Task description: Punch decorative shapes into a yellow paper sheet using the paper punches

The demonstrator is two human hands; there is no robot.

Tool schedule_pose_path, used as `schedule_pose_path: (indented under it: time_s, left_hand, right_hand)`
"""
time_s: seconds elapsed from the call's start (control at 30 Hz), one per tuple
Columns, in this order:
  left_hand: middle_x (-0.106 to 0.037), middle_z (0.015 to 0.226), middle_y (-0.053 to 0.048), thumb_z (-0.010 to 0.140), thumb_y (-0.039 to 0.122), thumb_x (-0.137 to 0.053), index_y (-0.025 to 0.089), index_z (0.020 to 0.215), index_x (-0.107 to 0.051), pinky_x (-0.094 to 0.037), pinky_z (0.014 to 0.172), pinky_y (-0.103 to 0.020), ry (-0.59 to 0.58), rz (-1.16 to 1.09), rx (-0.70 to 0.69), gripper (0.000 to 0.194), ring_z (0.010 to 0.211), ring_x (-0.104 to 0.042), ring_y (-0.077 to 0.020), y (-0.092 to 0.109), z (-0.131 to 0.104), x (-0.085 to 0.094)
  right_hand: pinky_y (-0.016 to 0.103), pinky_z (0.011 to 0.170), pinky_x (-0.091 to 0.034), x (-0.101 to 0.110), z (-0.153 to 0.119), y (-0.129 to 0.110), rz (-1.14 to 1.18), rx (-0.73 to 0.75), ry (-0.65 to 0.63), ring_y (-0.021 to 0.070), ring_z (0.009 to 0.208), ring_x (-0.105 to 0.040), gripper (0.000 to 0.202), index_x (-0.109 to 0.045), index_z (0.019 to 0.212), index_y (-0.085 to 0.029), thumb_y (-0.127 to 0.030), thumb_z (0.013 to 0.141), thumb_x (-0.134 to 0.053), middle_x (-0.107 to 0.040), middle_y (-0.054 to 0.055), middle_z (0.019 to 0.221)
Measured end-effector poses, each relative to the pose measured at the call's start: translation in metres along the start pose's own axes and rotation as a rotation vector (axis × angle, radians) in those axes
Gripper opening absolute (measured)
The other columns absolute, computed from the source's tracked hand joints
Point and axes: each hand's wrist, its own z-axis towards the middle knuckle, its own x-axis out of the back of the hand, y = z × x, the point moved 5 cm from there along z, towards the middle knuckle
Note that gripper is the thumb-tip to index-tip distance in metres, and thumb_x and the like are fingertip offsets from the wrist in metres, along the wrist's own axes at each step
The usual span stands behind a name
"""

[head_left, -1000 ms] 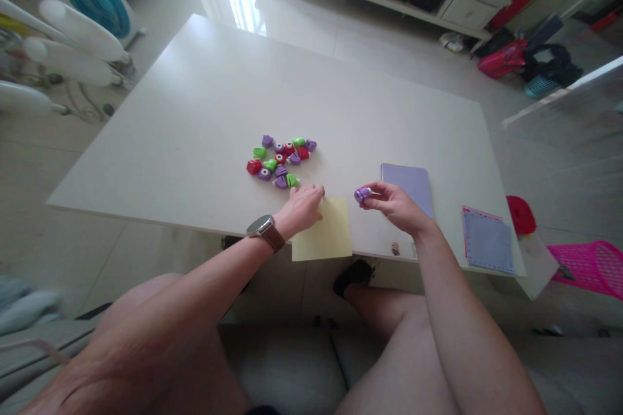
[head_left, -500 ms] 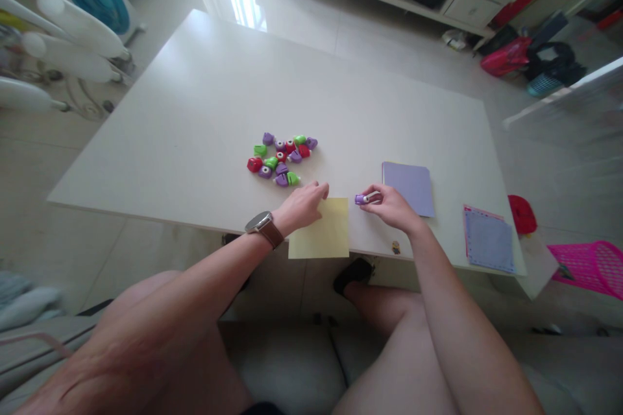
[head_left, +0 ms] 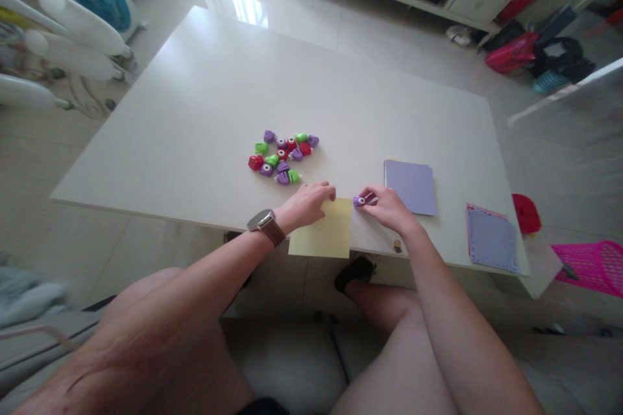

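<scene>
Along the tabletop's (head_left: pixel 195 110) near edge: yellow sheet (head_left: pixel 328 237), lower end overhanging. Left hand (head_left: pixel 305 206) over its upper left, half open, thumb apart from curled fingers; cannot tell whether it presses. Right hand (head_left: pixel 389 206) closed on small purple punch (head_left: pixel 359 201), just beside sheet's right edge. Risks, as judged: light left touch plus overhang could let sheet skid or swivel if nudged; fingertip hold might let punch twist, creasing the paper's edge.

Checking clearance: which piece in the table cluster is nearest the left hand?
The green piece at the near edge of the cluster; the other pieces, greens included, sit farther from the left hand.
</scene>
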Motion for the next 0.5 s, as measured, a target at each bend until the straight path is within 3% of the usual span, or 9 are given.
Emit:
schedule_pose_path:
  time_s: [0.5]
  left_hand:
    - [-0.067, 0.118, -0.009, 0.078, 0.007, -0.072, 0.019, 0.113, -0.063, -0.050, 0.093, -0.044, 0.013, -0.017, -0.008, 0.038, 0.116, -0.064, -0.0326, -0.0047, 0.0027, -0.0042]
  right_hand:
    - [0.029, 0.075, -0.057, -0.0015, 0.0007, -0.0002, -0.003, 0.000, 0.001, 0.0186, 0.081, -0.072, 0.009, -0.073, 0.084, -0.020, -0.011, 0.081, -0.074, -0.077, 0.004, 0.089]
